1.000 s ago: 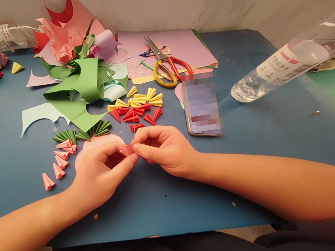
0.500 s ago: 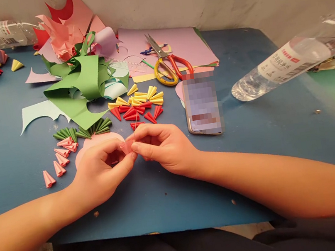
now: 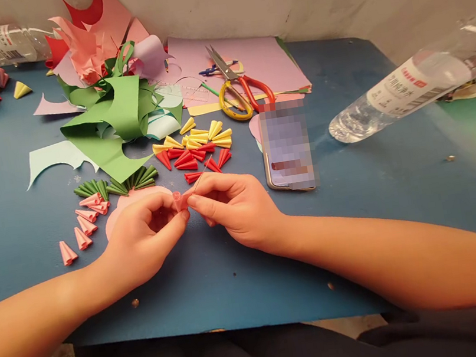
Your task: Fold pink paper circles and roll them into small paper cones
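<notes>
Pink paper piece is located between both hands, above the bench. Left hand grips one side between thumb and fingers; right hand pinches the opposite side. Red cones lie just beyond.

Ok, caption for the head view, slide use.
Two hands pinch a small pink paper piece beside rolled paper cones, with scissors and a phone behind.
</notes>
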{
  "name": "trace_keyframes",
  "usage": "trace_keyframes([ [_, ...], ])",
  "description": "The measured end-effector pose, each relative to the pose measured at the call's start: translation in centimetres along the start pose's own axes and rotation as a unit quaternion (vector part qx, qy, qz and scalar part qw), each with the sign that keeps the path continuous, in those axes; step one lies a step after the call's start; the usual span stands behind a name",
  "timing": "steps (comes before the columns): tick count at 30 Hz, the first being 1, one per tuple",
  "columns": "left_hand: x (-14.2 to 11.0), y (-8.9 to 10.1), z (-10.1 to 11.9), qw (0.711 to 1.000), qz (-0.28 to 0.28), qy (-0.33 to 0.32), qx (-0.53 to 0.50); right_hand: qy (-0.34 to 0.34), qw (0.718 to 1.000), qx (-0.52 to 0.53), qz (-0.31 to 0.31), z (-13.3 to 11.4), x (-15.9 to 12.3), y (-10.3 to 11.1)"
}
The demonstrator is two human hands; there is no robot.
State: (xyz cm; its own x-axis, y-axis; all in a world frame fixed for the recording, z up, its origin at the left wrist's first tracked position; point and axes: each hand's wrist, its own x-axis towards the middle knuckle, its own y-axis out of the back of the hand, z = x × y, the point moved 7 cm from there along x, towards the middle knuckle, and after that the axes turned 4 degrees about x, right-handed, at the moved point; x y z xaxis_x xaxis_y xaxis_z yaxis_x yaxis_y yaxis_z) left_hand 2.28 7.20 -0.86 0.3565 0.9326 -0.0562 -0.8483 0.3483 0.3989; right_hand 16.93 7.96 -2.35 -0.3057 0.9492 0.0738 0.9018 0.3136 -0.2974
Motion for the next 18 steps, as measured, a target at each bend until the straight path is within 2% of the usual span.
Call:
trace_keyframes([
  [9,-0.27,-0.09,0.34,0.999,-0.019,-0.024,0.019,0.074,0.995,-0.069,-0.003,-0.68,-0.24,-0.1],
  [13,-0.27,-0.17,0.29,0.999,-0.024,-0.024,0.025,0.077,0.993,-0.088,0.0,-0.56,-0.25,0.04],
  [18,-0.25,-0.29,0.43,0.998,-0.026,-0.037,0.039,0.059,0.996,-0.06,-0.004,-0.13,-0.08,-0.02],
])
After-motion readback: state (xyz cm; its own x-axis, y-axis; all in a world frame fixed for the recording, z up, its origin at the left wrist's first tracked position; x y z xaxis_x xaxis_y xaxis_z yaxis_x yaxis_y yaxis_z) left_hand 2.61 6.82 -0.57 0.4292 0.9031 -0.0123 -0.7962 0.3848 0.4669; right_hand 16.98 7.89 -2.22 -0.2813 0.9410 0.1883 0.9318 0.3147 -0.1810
